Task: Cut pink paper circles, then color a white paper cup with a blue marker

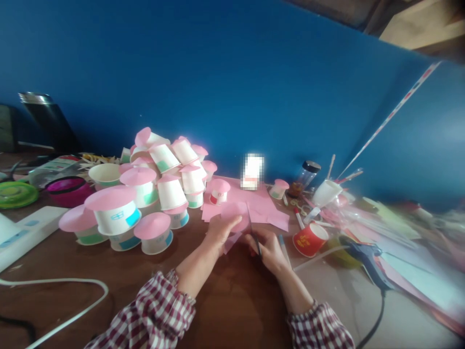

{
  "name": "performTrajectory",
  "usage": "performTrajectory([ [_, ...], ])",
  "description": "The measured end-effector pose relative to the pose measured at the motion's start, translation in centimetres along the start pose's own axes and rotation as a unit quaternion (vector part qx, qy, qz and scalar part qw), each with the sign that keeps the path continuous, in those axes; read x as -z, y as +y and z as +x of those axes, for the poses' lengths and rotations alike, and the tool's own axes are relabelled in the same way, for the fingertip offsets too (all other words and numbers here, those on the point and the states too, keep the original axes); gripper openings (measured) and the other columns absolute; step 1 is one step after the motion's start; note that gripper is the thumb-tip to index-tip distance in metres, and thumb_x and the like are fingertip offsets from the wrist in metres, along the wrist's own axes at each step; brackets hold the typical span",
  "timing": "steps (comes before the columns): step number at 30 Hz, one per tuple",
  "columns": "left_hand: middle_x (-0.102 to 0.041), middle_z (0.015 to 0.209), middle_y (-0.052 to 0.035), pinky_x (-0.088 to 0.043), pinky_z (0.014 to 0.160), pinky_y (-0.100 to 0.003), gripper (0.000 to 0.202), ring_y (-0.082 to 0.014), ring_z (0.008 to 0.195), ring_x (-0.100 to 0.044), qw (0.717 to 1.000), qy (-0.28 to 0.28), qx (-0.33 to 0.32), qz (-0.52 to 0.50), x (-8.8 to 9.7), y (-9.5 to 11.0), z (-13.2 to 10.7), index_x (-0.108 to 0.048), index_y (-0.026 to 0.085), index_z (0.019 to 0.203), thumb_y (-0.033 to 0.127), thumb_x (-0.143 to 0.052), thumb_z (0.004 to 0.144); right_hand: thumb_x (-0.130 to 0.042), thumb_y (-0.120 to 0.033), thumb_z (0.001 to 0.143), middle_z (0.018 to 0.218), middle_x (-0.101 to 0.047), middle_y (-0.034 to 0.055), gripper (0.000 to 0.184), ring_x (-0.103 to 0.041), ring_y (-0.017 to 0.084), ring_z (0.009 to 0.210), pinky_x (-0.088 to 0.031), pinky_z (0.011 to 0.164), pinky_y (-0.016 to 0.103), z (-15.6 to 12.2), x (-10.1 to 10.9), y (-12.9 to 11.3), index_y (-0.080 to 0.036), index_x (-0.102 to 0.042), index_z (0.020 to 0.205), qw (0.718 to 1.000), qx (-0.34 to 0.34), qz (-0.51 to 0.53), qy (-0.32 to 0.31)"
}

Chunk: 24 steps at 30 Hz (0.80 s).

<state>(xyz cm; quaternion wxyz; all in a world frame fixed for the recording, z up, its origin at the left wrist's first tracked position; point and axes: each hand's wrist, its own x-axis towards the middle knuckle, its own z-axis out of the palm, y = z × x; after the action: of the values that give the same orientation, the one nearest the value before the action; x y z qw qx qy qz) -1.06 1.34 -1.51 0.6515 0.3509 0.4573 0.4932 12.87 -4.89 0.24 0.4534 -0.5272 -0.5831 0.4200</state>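
My left hand [221, 229] pinches a piece of pink paper [236, 213] just above the brown table [225, 295]. My right hand [267, 247] grips a pair of scissors [254, 232] whose blades reach up into that paper. Both wrists come out of plaid sleeves. More pink paper sheets [261, 206] lie flat right behind my hands. A heap of white paper cups with pink round lids [152, 189] rises to the left of my left hand.
A red paper cup [310, 239] lies on its side right of my right hand, with a glue gun [366, 257] and its cord beyond. Pens, a jar [305, 177] and paper scraps crowd the right. A white cable [72, 291] loops at the front left; bowls stand far left.
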Motion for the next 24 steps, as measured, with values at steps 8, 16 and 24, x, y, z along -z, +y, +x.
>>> performTrajectory([
  [8,-0.068,0.075,-0.0129,-0.05,0.052,-0.033,0.049,-0.0238,0.064,-0.065,1.0,0.0,0.004,0.001,0.06,0.11,-0.06,-0.066,0.008,0.086,0.042,-0.079,0.053,-0.065,-0.048,0.073,0.049,-0.049,-0.0034,0.038,-0.042,0.008,0.042,-0.035,0.042,0.021,-0.04,-0.11,-0.17,-0.012,-0.068,0.085,1.0,-0.011,0.004,0.008],
  [16,-0.067,0.069,-0.0098,-0.048,0.051,-0.03,0.047,-0.0208,0.059,-0.063,1.0,0.009,0.013,-0.015,-0.01,0.34,-0.24,-0.066,0.01,0.085,0.039,-0.08,0.052,-0.065,-0.049,0.072,0.048,-0.049,-0.0035,0.039,-0.042,0.008,0.041,-0.034,0.041,0.021,-0.06,-0.08,-0.45,-0.012,-0.068,0.085,1.0,-0.017,-0.012,0.011],
  [24,-0.067,0.074,-0.0113,-0.05,0.052,-0.032,0.051,-0.0216,0.062,-0.063,1.0,0.01,0.01,-0.009,-0.07,0.35,-0.21,-0.065,0.008,0.087,0.042,-0.08,0.052,-0.065,-0.046,0.074,0.049,-0.049,-0.0034,0.037,-0.042,0.008,0.041,-0.034,0.041,0.021,0.0,-0.01,-0.14,-0.011,-0.068,0.086,1.0,-0.008,-0.01,0.009],
])
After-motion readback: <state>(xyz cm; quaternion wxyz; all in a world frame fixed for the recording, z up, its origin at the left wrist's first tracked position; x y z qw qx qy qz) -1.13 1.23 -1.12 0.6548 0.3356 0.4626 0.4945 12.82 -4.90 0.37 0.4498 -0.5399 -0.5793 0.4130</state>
